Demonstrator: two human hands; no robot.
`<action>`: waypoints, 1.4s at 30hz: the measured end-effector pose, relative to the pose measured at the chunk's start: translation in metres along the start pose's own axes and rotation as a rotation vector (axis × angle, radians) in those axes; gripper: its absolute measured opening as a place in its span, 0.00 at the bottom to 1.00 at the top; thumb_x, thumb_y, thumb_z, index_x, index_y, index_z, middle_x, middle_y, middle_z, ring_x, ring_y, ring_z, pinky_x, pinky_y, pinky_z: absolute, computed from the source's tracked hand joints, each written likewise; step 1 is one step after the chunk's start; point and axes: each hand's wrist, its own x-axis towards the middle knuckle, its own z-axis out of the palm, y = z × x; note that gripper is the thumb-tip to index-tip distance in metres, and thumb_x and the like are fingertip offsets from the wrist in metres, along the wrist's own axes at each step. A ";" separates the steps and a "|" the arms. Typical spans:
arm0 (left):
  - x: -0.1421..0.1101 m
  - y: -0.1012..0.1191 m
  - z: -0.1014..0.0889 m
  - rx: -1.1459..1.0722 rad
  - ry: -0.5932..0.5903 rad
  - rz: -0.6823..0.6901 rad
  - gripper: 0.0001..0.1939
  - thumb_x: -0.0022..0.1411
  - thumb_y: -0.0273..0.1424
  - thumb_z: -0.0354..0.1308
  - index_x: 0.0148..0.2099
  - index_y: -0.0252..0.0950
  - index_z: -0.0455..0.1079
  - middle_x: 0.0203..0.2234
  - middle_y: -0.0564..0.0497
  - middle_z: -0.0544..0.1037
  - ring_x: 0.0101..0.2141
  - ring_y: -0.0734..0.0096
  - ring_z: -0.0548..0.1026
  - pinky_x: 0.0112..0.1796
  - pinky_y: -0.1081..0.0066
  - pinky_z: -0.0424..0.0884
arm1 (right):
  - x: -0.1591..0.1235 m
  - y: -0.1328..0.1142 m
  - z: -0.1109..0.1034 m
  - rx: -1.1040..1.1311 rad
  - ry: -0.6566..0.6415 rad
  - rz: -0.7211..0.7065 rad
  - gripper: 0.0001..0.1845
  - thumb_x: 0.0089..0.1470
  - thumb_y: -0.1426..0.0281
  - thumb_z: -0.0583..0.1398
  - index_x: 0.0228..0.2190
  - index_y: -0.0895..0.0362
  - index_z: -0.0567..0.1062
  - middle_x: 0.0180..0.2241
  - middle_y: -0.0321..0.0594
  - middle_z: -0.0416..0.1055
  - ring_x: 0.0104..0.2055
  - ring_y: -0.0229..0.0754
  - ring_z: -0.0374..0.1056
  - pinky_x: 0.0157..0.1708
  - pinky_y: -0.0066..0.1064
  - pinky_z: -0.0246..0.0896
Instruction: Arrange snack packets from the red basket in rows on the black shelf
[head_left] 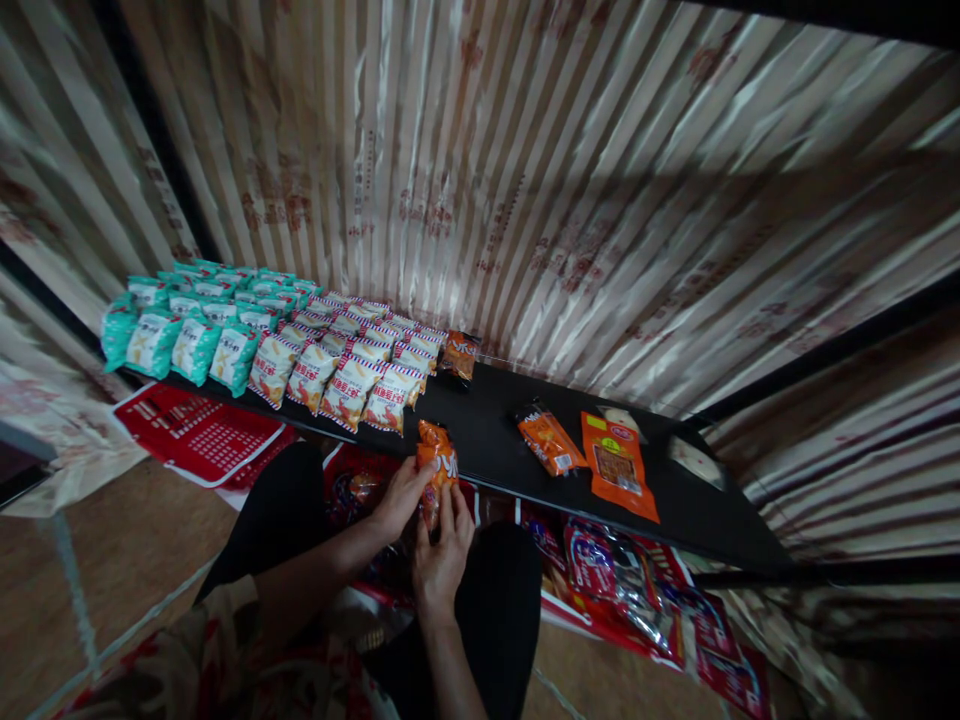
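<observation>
Between my two hands is an orange snack bag [436, 450], held upright just in front of the black shelf's edge. My left hand [401, 498] grips its left side, fingers closed around it. My right hand [444, 548] presses on its lower right part with the fingers bent over it. A darker orange snack bag [460, 356] stands at the shelf's back, beside rows of white-and-red snack bags [349, 390]. To the right, another orange snack bag [549, 438] lies flat near a larger orange packet [616, 462].
Teal snack bags [193, 345] fill the left end of the black shelf [487, 410]. Two pale flat items lie at its right, one a white piece [696, 462]. Below are red bags [202, 430] and several dark red packets [592, 560]. A striped curtain [465, 180] hangs behind.
</observation>
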 end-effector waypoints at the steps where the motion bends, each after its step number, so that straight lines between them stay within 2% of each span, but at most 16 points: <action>1: 0.001 -0.002 0.000 -0.011 0.011 -0.007 0.21 0.53 0.45 0.57 0.42 0.34 0.68 0.39 0.45 0.76 0.42 0.62 0.73 0.42 0.68 0.67 | -0.001 0.002 0.001 -0.031 -0.001 -0.035 0.25 0.53 0.67 0.55 0.53 0.53 0.66 0.54 0.48 0.61 0.57 0.51 0.54 0.54 0.47 0.50; 8: 0.005 -0.005 0.001 -0.074 0.019 -0.033 0.23 0.50 0.47 0.60 0.39 0.32 0.69 0.34 0.46 0.76 0.36 0.65 0.74 0.37 0.70 0.69 | -0.008 0.007 0.005 -0.254 0.003 -0.267 0.28 0.57 0.70 0.51 0.59 0.53 0.55 0.57 0.51 0.55 0.58 0.53 0.50 0.51 0.51 0.55; 16: 0.001 0.003 0.005 -0.043 0.024 -0.077 0.22 0.47 0.44 0.64 0.40 0.34 0.69 0.26 0.51 0.75 0.25 0.73 0.73 0.26 0.75 0.67 | -0.018 0.005 0.009 -0.298 -0.052 -0.347 0.36 0.55 0.69 0.51 0.62 0.56 0.42 0.60 0.54 0.46 0.62 0.57 0.42 0.52 0.55 0.52; 24: 0.012 -0.004 0.005 -0.110 0.055 -0.028 0.22 0.49 0.42 0.62 0.42 0.32 0.68 0.33 0.47 0.77 0.34 0.65 0.75 0.35 0.70 0.69 | -0.018 -0.001 0.008 -0.245 -0.098 -0.340 0.35 0.54 0.73 0.50 0.61 0.56 0.45 0.61 0.53 0.43 0.63 0.56 0.40 0.53 0.56 0.51; 29: 0.018 -0.005 0.000 -0.105 0.094 -0.030 0.21 0.49 0.40 0.61 0.42 0.32 0.67 0.34 0.46 0.76 0.36 0.63 0.75 0.36 0.69 0.69 | -0.018 -0.006 -0.002 -0.183 -0.182 -0.345 0.29 0.53 0.72 0.52 0.57 0.55 0.57 0.61 0.50 0.45 0.63 0.55 0.42 0.53 0.53 0.53; 32: 0.020 -0.002 -0.003 -0.098 0.083 -0.043 0.21 0.49 0.40 0.61 0.42 0.32 0.68 0.33 0.48 0.77 0.34 0.64 0.75 0.35 0.70 0.69 | -0.008 -0.007 -0.009 -0.144 -0.185 -0.347 0.27 0.55 0.68 0.52 0.56 0.54 0.59 0.60 0.49 0.50 0.62 0.53 0.46 0.53 0.52 0.53; 35: 0.019 0.003 -0.004 -0.103 0.055 -0.091 0.20 0.49 0.40 0.61 0.43 0.34 0.68 0.32 0.49 0.77 0.33 0.66 0.75 0.33 0.72 0.69 | 0.009 -0.003 -0.011 -0.110 -0.085 -0.257 0.25 0.57 0.66 0.51 0.55 0.58 0.60 0.56 0.51 0.57 0.60 0.50 0.50 0.54 0.51 0.50; 38: 0.017 0.009 -0.002 -0.109 0.033 -0.109 0.20 0.49 0.38 0.61 0.43 0.33 0.68 0.33 0.48 0.77 0.34 0.65 0.75 0.34 0.71 0.69 | 0.027 0.004 -0.011 -0.048 -0.046 -0.051 0.27 0.56 0.60 0.51 0.53 0.62 0.64 0.54 0.55 0.60 0.58 0.52 0.53 0.55 0.50 0.49; 42: 0.018 0.013 -0.001 -0.103 -0.001 -0.090 0.20 0.49 0.36 0.60 0.44 0.33 0.69 0.35 0.47 0.77 0.36 0.63 0.75 0.37 0.69 0.69 | 0.045 0.007 -0.014 0.161 -0.202 0.292 0.32 0.51 0.53 0.54 0.52 0.61 0.65 0.52 0.53 0.65 0.55 0.52 0.60 0.54 0.45 0.53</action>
